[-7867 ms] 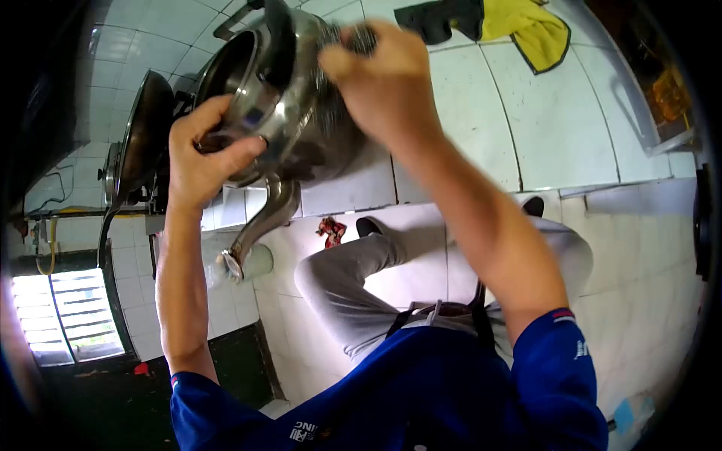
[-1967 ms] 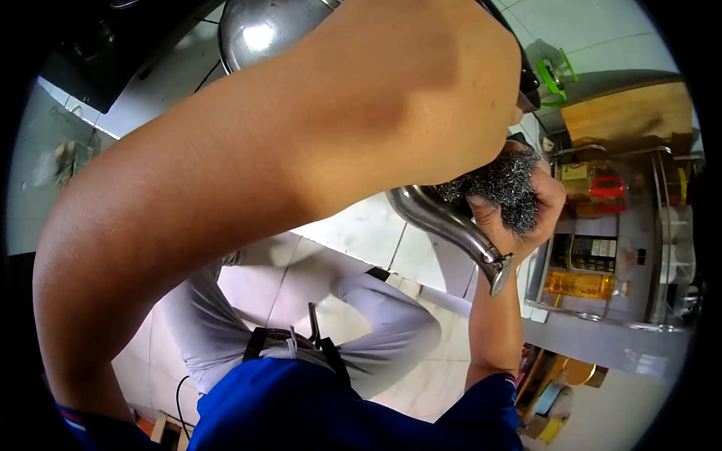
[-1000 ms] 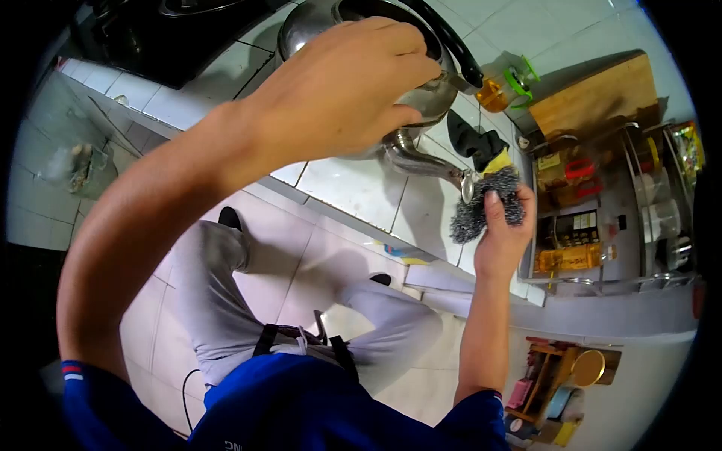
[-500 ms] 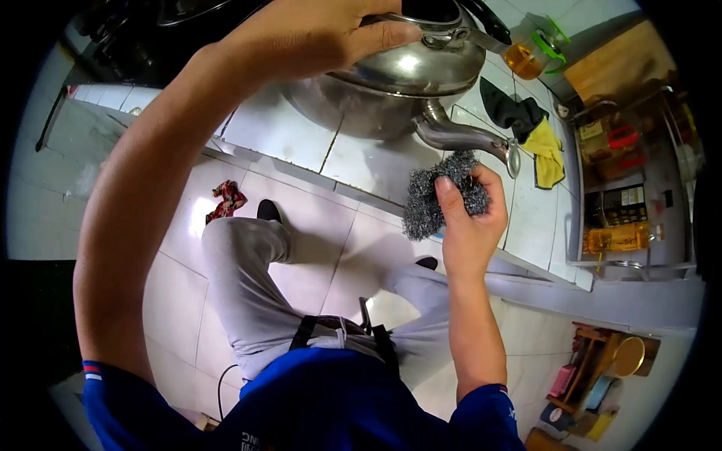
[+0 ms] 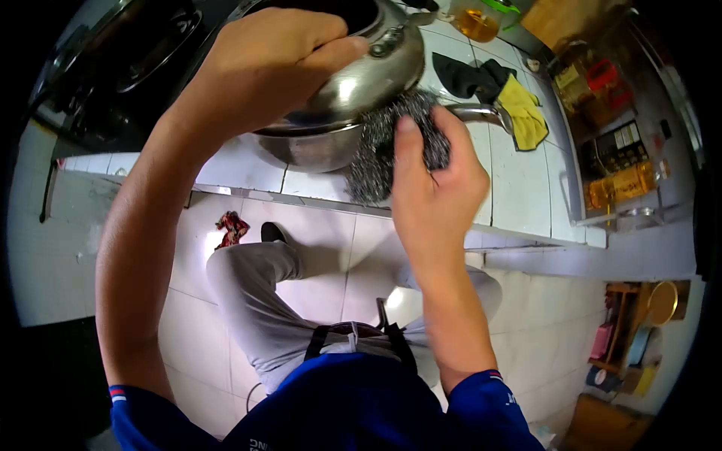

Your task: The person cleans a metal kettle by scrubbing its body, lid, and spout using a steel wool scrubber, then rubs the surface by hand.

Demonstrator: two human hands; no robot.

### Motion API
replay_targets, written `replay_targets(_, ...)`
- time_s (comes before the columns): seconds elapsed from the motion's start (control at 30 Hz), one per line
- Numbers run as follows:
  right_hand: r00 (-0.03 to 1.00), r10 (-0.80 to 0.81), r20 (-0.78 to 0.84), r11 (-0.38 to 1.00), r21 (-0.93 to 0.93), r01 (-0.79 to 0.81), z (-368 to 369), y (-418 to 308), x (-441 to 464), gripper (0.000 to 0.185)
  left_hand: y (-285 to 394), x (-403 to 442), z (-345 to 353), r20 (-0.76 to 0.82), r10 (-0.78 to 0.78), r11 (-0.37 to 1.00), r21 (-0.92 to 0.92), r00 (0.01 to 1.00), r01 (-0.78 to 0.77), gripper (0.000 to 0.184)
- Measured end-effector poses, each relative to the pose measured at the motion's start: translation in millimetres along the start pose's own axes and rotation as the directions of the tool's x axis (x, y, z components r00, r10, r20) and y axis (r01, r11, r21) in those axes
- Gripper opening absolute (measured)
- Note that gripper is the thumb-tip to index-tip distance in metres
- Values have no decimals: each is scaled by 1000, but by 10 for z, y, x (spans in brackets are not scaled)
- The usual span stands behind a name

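A steel kettle (image 5: 320, 146) stands tilted at the tiled counter's front edge, its dark opening at the top. My left hand (image 5: 278, 64) grips the kettle's rim near the opening, thumb toward the lid hinge. My right hand (image 5: 436, 173) holds a grey steel-wool scourer (image 5: 380, 150) between thumb and fingers, against or very close to the kettle's side, by the base of the spout (image 5: 477, 113). The scourer hides part of the spout. Beyond it, a black and yellow cloth (image 5: 523, 116) lies on the counter.
A stove with a dark pan (image 5: 143, 71) is at the left. Behind the kettle stands a green-rimmed jug (image 5: 478, 22) of amber liquid. At the right are a rack with bottles (image 5: 620, 186) and a wooden board (image 5: 556, 26). A red patterned cloth (image 5: 232, 228) lies on the floor.
The scourer in my right hand has moved left and up from below the spout to the kettle's side. My left hand and the kettle appear further left in view.
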State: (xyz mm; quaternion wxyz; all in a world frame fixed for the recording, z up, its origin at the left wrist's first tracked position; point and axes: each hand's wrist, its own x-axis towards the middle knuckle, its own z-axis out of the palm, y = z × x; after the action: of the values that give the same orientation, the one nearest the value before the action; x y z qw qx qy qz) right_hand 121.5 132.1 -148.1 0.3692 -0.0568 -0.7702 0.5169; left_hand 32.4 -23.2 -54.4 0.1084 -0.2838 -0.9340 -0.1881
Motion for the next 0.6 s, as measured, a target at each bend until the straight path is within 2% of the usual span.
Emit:
replay_targets(0.03, 999, -26, -20, 997, -69, 25, 65, -21, 2, 32, 4, -7, -1, -2, 8, 1000, -14, 1000, -8, 39)
replay_targets(0.1, 996, -77, -42, 997, -11, 76, 154, 30, -99, 32, -78, 0, 50, -17, 103, 995, -12, 995, -103, 39)
replay_targets(0.13, 999, -54, 6, 997, 50, 54, 126, -1, -134, 30, -79, -5, 56, -58, 179, 984, 9, 982, -179, 39)
replay_targets(0.17, 999, -49, -14, 997, 59, 50, 117, 27, -111, 30, -63, 4, 46, -100, 254, 967, 33, 962, -252, 39)
replay_targets(0.2, 999, 29, -19, 995, 101, -27, 114, 95, -73, 27, -22, -20, 29, -78, 180, 984, 20, 981, -178, 39)
replay_targets(0.23, 994, 107, -20, 984, 143, -103, 116, 133, -26, 24, 9, -4, 25, -67, 196, 980, 32, 978, -194, 39)
replay_targets(0.3, 985, 171, -34, 963, 215, -160, 120, 86, -30, 25, 39, -3, 69, -71, 107, 994, -20, 992, -109, 38)
replay_targets(0.37, 994, -81, -71, 993, 75, 86, 123, 80, -137, 25, 46, 23, 51, -30, 75, 997, -1, 997, -75, 38)
replay_targets(0.43, 989, -100, -105, 989, 94, 110, 100, 105, -89, 26, 96, 3, 30, -4, -2, 1000, 7, 1000, 2, 41)
replay_targets(0.47, 993, 116, 3, 984, 132, -116, 73, 73, 37, 26, 114, 5, 29, 11, -41, 998, 55, 999, 40, 42)
replay_targets(0.5, 937, 329, 120, 927, 145, -344, 42, 58, 78, 26, 127, -7, 45, 26, -39, 997, 68, 999, 37, 42)
replay_targets(0.53, 991, 126, -51, 988, 98, -121, 132, 136, -13, 26, 139, -6, 64, 7, -61, 994, 90, 998, 60, 43)
replay_targets(0.57, 989, 131, -63, 986, 110, -123, 159, 146, -100, 26, 140, 15, 71, -22, -77, 990, 113, 997, 79, 43)
replay_targets(0.6, 996, 54, -74, 989, 139, -44, 158, 127, -215, 26, 122, 13, 76, -22, -78, 991, 108, 997, 80, 44)
